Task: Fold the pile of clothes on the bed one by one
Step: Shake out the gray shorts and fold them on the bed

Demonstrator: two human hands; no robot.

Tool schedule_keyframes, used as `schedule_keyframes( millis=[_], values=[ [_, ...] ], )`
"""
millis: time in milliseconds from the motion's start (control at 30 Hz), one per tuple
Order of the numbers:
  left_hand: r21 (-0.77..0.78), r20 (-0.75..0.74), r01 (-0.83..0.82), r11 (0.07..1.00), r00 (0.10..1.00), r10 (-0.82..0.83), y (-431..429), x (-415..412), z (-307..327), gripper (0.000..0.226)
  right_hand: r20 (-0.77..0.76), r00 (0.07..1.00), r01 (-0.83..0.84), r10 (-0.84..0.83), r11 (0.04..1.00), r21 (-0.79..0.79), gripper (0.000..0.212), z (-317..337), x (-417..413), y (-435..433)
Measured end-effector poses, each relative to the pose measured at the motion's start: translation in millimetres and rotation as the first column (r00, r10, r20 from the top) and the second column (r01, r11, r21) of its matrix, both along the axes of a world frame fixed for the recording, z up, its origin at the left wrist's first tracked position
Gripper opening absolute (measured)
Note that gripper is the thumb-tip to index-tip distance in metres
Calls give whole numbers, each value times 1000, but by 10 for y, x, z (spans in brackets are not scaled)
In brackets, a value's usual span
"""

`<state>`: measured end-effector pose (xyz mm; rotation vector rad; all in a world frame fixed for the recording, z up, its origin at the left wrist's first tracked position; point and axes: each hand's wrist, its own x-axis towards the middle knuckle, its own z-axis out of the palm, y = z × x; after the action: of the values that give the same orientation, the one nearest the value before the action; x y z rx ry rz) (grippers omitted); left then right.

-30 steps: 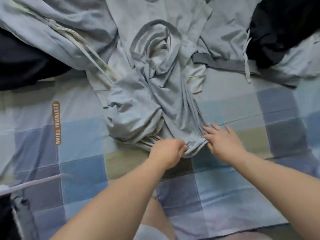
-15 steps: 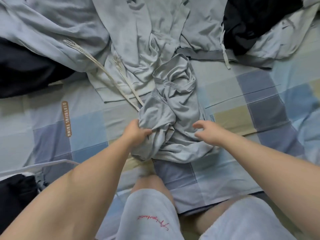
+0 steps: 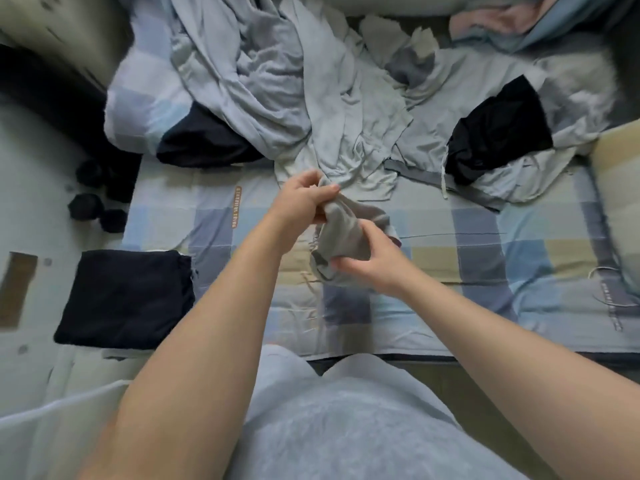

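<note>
A bunched grey garment (image 3: 346,233) hangs between my two hands above the checked bed sheet (image 3: 485,258). My left hand (image 3: 301,200) grips its upper end with curled fingers. Lower down, my right hand (image 3: 370,263) pinches its bottom part. Behind it, at the far side of the bed, lies the pile of loose grey clothes (image 3: 311,109). A black garment (image 3: 498,129) sits in the pile at the right, and another dark one (image 3: 204,140) lies at the left.
A folded dark garment (image 3: 124,299) lies at the bed's near left corner. Small black rolled items (image 3: 93,209) sit on the floor at the left. A pale cushion (image 3: 620,202) borders the right edge. My legs in light shorts (image 3: 346,427) stand against the bed's front.
Both hands have lifted the grey garment off the sheet and gathered it into a tighter bunch. My view has pulled back, showing the whole bed.
</note>
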<state>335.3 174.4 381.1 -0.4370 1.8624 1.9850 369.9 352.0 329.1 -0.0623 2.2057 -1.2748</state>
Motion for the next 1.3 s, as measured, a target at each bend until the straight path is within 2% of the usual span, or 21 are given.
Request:
schedule_keyframes(
  millis=[100, 167, 300, 400, 433, 467, 533, 633, 700, 767, 833, 900, 1000, 1067, 1200, 1300],
  values=[
    [41, -115, 4, 999, 993, 0, -285, 64, 657, 37, -136, 982, 122, -131, 990, -69, 32, 380, 40, -329],
    [15, -170, -34, 999, 985, 37, -531, 91, 965, 37, -262, 952, 134, -157, 986, -102, 10, 596, 3, -508],
    [-96, -228, -230, 968, 952, 204, -1087, 130, 1369, 37, -506, 860, 43, -67, 997, -60, 21, 1131, -61, -820],
    [-110, -252, -332, 937, 921, 297, -1408, 173, 1573, 31, -630, 775, 25, -53, 998, -53, 9, 1554, -129, -1081],
    [-115, -266, -333, 936, 918, 294, -1502, 197, 1624, 26, -658, 750, 14, -63, 997, -81, 13, 1669, -154, -1172],
    [-126, -282, -299, 946, 925, 255, -1588, 235, 1657, 19, -665, 742, 2, -81, 993, -119, 21, 1768, -169, -1264],
    [-147, -302, -138, 979, 949, 89, -1750, 343, 1685, 7, -582, 799, 0, -153, 967, -255, 33, 1943, -170, -1420],
    [-168, -278, 139, 976, 943, -182, -1950, 513, 1623, 29, -345, 910, 27, -231, 862, -506, 35, 2164, -116, -1599],
    [-149, -267, 293, 945, 908, -324, -1970, 577, 1581, 34, -229, 943, 64, -243, 804, -591, 36, 2255, -70, -1675],
    [-106, -339, 314, 944, 881, -331, -1949, 578, 1508, 31, -178, 955, 82, -238, 788, -611, 38, 2268, -31, -1714],
    [-87, -428, 246, 965, 866, -259, -1935, 573, 1438, 34, -192, 951, 92, -241, 816, -570, 35, 2221, -14, -1707],
    [-94, -457, 204, 975, 861, -224, -1904, 576, 1427, 43, -300, 924, 79, -239, 885, -459, 32, 2168, -18, -1637],
    [-121, -511, 96, 988, 847, -145, -1857, 499, 1488, 31, -426, 879, 74, -214, 944, -322, 31, 2131, -55, -1385],
    [-191, -541, 10, 982, 833, -114, -1808, 420, 1545, 35, -422, 882, 88, -210, 953, -291, 38, 2120, -105, -1144],
    [-382, -549, -37, 923, 813, -194, -1458, 314, 1576, 39, -356, 926, 39, -128, 969, -246, 59, 2140, -198, -646],
    [-325, -522, -115, 939, 850, -76, -1156, 181, 1628, 40, -308, 948, -96, 75, 994, -53, 50, 2203, -235, -288]
  ],
)
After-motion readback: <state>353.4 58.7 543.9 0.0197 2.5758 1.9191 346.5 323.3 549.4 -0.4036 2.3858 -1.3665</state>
